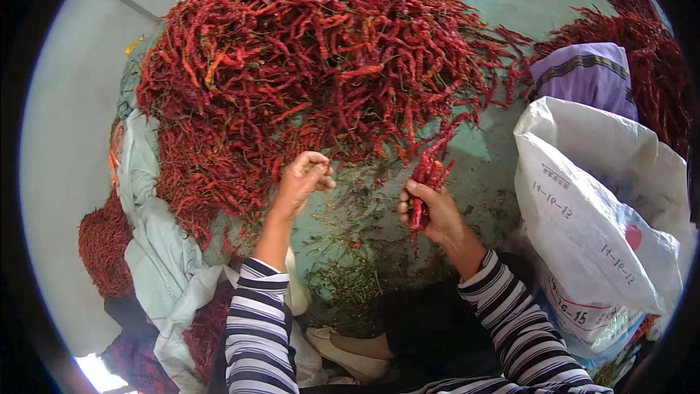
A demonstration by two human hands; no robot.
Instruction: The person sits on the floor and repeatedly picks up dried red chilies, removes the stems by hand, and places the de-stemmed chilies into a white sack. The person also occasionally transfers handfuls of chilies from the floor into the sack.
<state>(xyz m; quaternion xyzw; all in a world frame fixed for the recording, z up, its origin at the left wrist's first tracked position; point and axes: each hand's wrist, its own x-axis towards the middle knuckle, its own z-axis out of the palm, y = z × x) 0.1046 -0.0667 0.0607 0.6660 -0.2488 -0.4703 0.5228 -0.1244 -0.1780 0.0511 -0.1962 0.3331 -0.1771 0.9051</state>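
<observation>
A large heap of dried red chili peppers [306, 54] lies on a pale green sheet [497, 5] in front of me. My right hand [435, 205] is closed around a small bunch of red chili peppers [429, 167], which stick out above and below the fist. Near the heap's lower edge is my left hand [309, 178], its fingers curled and the thumb close to the fingertips. Whether something small sits between those fingertips cannot be made out. Green stems [347, 276] and bits of debris are scattered on the sheet between and below my hands.
An upright white woven sack [579, 202] with printed writing stands open-mouthed at the right, a purple cloth [585, 79] behind it. More chilies [656, 65] lie at the far right. A full mesh sack of chilies [106, 246] and crumpled white sacking [164, 251] are at the left. My shoe [350, 353] is below.
</observation>
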